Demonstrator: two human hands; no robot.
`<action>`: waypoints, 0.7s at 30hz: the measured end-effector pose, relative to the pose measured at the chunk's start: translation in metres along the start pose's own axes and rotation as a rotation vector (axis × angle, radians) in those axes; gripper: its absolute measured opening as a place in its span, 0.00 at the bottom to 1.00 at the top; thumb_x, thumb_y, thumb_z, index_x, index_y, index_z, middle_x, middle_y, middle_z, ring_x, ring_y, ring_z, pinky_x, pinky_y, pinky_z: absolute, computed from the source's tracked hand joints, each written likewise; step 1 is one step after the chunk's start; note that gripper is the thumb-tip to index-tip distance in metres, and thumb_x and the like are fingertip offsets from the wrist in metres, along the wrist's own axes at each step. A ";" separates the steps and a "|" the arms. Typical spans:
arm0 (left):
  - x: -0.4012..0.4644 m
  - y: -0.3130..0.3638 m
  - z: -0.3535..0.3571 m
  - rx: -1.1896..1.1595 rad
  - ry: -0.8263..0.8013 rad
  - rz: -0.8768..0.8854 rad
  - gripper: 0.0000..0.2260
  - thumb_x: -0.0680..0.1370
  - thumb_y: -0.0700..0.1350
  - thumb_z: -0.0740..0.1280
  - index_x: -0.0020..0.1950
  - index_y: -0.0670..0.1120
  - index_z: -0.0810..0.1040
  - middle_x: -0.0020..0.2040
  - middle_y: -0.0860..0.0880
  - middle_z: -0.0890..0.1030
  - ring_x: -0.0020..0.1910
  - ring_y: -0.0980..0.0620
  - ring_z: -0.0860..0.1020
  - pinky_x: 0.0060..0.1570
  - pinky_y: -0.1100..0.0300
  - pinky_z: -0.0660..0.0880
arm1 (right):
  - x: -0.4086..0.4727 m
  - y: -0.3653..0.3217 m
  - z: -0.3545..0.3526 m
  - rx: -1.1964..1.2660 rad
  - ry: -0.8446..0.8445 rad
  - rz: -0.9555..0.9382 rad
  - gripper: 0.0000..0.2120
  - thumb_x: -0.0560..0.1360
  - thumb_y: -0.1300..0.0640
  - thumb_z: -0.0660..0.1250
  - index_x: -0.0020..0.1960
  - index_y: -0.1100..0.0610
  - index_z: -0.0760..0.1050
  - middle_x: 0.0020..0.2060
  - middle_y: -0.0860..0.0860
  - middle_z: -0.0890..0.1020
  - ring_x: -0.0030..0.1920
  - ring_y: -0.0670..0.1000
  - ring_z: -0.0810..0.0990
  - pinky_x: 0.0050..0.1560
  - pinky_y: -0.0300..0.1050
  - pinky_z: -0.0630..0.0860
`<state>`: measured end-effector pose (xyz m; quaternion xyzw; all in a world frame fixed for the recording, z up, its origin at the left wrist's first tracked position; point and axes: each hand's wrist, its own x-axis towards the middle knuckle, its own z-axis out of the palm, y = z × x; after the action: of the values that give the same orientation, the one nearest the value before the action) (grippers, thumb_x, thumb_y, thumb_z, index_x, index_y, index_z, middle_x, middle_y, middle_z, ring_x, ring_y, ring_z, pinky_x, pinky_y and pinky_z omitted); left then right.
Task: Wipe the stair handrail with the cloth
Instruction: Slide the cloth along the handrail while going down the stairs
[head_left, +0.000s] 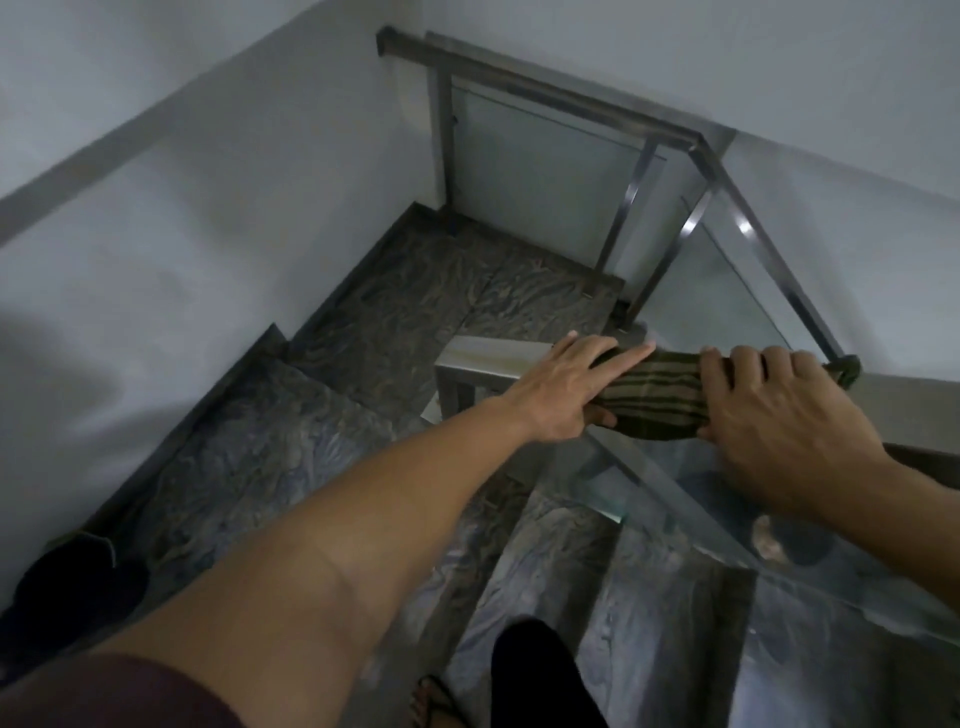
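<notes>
A green and tan striped cloth (655, 399) is draped over the metal stair handrail (485, 354) near its corner. My left hand (566, 387) lies on the cloth's left end with fingers stretched out and the thumb under it. My right hand (779, 415) presses down on the cloth's right end, fingers curled over the rail. A short length of bare, pale rail shows to the left of my left hand. The rail under the cloth is hidden.
A second run of metal handrail (550, 88) with glass panels (540, 171) goes around the landing below. Dark marbled stair treads (322, 441) descend to the left beside a white wall (182, 208). My foot in a sandal (441, 701) stands on a step.
</notes>
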<state>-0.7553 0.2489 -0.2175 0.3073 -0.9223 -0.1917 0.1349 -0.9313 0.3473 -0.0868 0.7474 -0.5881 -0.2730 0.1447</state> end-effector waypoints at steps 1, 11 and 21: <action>-0.005 -0.015 0.003 0.001 0.005 0.008 0.40 0.73 0.49 0.70 0.78 0.51 0.49 0.66 0.43 0.66 0.66 0.43 0.66 0.73 0.44 0.51 | 0.010 -0.012 0.000 -0.008 -0.007 0.007 0.29 0.77 0.45 0.50 0.69 0.65 0.60 0.54 0.61 0.75 0.49 0.58 0.76 0.50 0.53 0.73; -0.038 -0.116 0.008 0.007 0.017 0.046 0.40 0.73 0.52 0.70 0.78 0.51 0.49 0.65 0.43 0.67 0.64 0.43 0.67 0.74 0.44 0.50 | 0.081 -0.094 -0.005 0.046 -0.010 0.057 0.31 0.77 0.43 0.46 0.72 0.64 0.56 0.59 0.61 0.74 0.53 0.58 0.75 0.55 0.53 0.72; -0.053 -0.182 0.019 -0.005 -0.013 0.149 0.39 0.75 0.61 0.60 0.76 0.56 0.37 0.67 0.44 0.64 0.68 0.43 0.62 0.75 0.47 0.44 | 0.123 -0.138 0.008 0.096 -0.024 0.153 0.32 0.75 0.45 0.56 0.71 0.65 0.61 0.57 0.64 0.75 0.51 0.61 0.75 0.54 0.59 0.74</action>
<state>-0.6278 0.1523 -0.3204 0.2361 -0.9430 -0.1852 0.1437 -0.8055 0.2669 -0.1967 0.7030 -0.6577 -0.2415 0.1219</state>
